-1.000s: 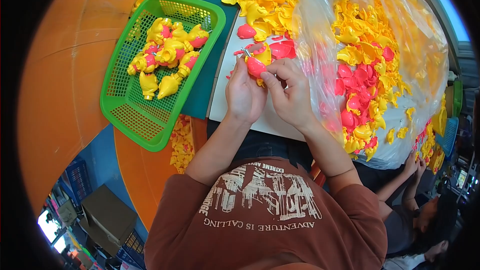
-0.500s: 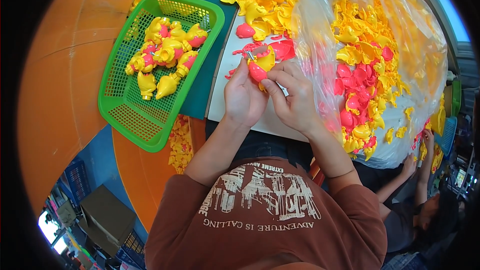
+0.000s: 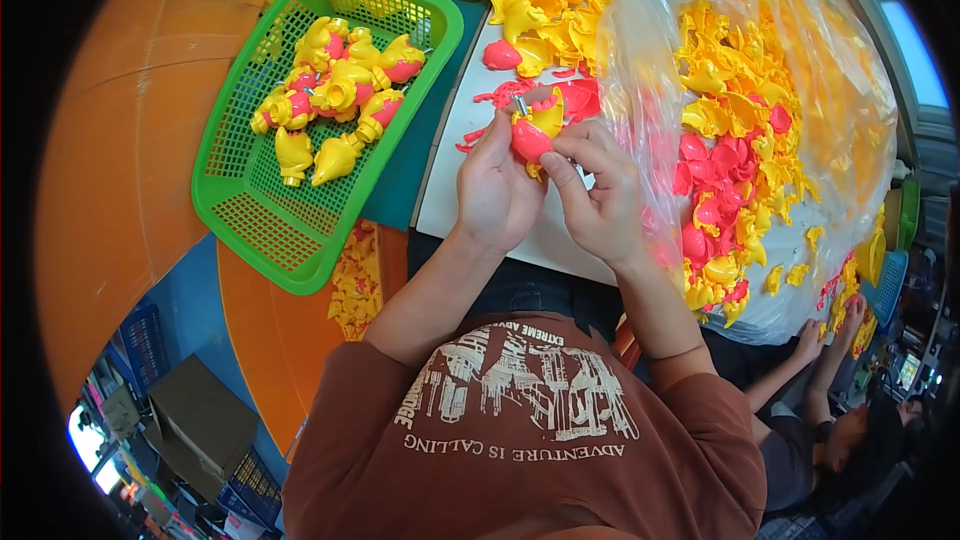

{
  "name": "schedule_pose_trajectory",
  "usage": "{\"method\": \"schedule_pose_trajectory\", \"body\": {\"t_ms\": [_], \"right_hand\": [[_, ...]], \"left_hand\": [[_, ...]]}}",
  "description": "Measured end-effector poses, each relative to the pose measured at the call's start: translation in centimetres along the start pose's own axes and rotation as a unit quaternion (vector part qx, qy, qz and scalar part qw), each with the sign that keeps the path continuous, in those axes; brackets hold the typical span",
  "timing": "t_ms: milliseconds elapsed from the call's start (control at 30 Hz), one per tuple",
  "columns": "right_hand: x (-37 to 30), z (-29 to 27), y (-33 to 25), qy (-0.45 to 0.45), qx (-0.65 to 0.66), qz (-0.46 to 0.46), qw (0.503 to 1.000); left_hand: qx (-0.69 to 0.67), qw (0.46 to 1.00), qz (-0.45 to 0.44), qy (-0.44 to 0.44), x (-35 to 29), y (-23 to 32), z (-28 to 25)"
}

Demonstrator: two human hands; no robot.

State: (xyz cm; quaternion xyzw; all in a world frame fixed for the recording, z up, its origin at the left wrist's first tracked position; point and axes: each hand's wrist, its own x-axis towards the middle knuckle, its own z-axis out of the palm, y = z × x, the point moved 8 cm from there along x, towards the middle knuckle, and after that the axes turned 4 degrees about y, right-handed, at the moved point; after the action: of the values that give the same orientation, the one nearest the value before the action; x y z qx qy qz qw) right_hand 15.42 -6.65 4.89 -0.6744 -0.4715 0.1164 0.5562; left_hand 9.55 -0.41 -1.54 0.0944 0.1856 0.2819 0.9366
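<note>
A pink-and-yellow plastic toy part is held between my hands over the white tabletop, and a small metal pin sticks up from its top. My left hand supports it from the left, thumb and fingers around it. From the other side, my right hand pinches its lower right edge between thumb and fingers. Just beyond the hands lie pink plastic pieces and a heap of yellow shell pieces. The underside of the held part is hidden by my fingers.
To the left stands a green basket with several assembled yellow-and-pink parts. Clear plastic sheeting spreads on the right, with yellow pieces and pink pieces. Another person's hands work at far right.
The hands and the held part appear slightly further right and lower. The basket also sits a little higher in the picture, as the view has shifted. Both hands keep their hold.
</note>
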Motion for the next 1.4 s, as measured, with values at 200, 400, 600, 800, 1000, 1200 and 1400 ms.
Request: {"method": "schedule_pose_trajectory", "body": {"t_ms": [200, 400, 600, 800, 1000, 1200, 1400], "right_hand": [[-0.1, 0.4, -1.5, 0.049, -0.11, -0.058, 0.991], [0.3, 1.7, -1.4, 0.008, -0.17, -0.09, 0.981], [7.0, -0.6, 2.8, 0.008, -0.167, -0.075, 0.983], [13.9, 0.2, 7.5, -0.006, -0.411, -0.168, 0.896], [17.3, 0.7, 11.6, -0.06, -0.508, -0.066, 0.857], [13.0, -3.3, 8.0, -0.022, -0.152, 0.018, 0.988], [3.5, -0.9, 4.6, -0.208, 0.279, 0.263, 0.9]], "left_hand": [[0.004, 1.0, 0.03, 0.005, -0.1, 0.1, 0.2], [-0.007, 0.999, 0.048, 0.02, 0.3, 0.6, -1.2], [-0.031, 0.997, -0.048, 0.045, 1.8, 0.5, -5.8], [-0.008, 0.993, -0.095, 0.065, 1.6, 0.1, -6.4], [-0.054, 0.993, -0.096, 0.032, 1.8, 0.5, -6.0], [-0.034, 0.998, -0.049, 0.02, 2.0, 2.2, -6.5], [0.056, 0.994, -0.067, 0.072, 1.5, 0.4, -2.3]]}}
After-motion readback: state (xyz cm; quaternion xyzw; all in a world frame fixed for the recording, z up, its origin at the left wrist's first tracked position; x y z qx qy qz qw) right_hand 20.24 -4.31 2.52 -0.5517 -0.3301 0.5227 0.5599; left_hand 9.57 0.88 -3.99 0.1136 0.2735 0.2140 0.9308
